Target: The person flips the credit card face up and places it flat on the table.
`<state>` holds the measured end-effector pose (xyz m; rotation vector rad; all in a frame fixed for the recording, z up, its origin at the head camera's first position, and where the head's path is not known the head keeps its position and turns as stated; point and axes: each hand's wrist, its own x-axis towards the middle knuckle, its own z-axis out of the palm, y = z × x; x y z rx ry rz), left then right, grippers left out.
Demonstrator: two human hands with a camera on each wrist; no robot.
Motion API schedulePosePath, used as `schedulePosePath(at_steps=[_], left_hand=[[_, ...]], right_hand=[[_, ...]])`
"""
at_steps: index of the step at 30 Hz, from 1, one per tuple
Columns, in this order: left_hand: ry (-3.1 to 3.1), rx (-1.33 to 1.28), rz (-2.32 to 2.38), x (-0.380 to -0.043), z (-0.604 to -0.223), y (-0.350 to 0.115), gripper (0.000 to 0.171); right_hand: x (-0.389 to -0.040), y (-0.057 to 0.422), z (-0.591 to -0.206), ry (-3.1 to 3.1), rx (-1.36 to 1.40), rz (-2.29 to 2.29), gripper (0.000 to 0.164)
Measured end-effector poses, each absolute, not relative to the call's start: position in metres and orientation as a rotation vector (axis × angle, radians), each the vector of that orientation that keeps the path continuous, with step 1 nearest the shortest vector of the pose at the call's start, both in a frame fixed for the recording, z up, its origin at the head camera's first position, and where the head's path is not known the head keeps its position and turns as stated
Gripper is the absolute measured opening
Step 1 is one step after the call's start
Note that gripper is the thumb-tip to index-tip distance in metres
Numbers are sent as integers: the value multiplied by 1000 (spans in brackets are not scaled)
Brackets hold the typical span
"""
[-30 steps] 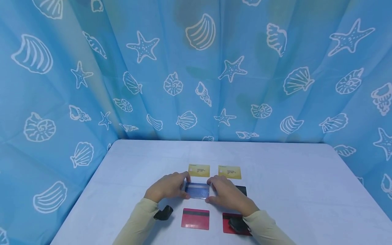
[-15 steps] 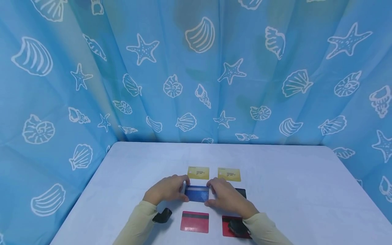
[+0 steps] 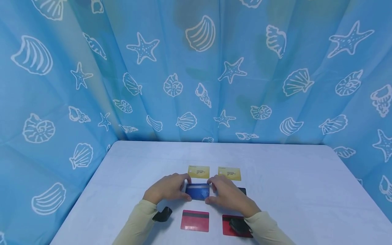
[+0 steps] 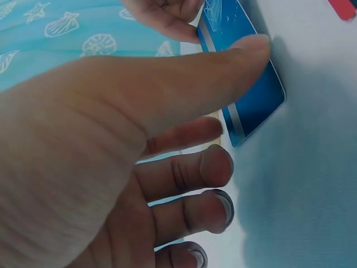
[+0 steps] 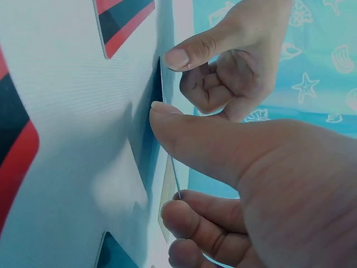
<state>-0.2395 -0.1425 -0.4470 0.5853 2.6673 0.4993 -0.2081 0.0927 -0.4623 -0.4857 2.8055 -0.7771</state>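
A blue card (image 3: 197, 192) with a pale stripe along its far edge is held between both hands at the middle of the group of cards. My left hand (image 3: 167, 189) grips its left end, thumb at the near edge and index finger at the far edge. At the right end, my right hand (image 3: 228, 194) pinches it the same way. The right wrist view has the card (image 5: 163, 84) nearly edge-on, seemingly raised off the cloth, with shadow beneath. In the left wrist view, the left thumb covers part of the card (image 4: 259, 106).
Two yellow cards (image 3: 198, 172) lie beyond the hands. A dark card (image 3: 243, 191) is mostly hidden by the right hand. Nearer lie a pinkish-red striped card (image 3: 195, 221) and a red one (image 3: 227, 230), partly covered by the black wrist camera (image 3: 240, 225). A shell-patterned curtain (image 3: 171, 68) hangs behind the white table (image 3: 291, 177).
The blue card looks darker and less glossy than one second ago, as if its tilt has changed slightly. Both hands keep their hold in nearly the same place.
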Motion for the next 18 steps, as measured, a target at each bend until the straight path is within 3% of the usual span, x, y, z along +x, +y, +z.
schedulePosePath(at_steps=[18], left_hand=[[2704, 667, 530, -239, -442, -138, 62]], right_hand=[[-210, 92, -455, 2837, -539, -747, 65]])
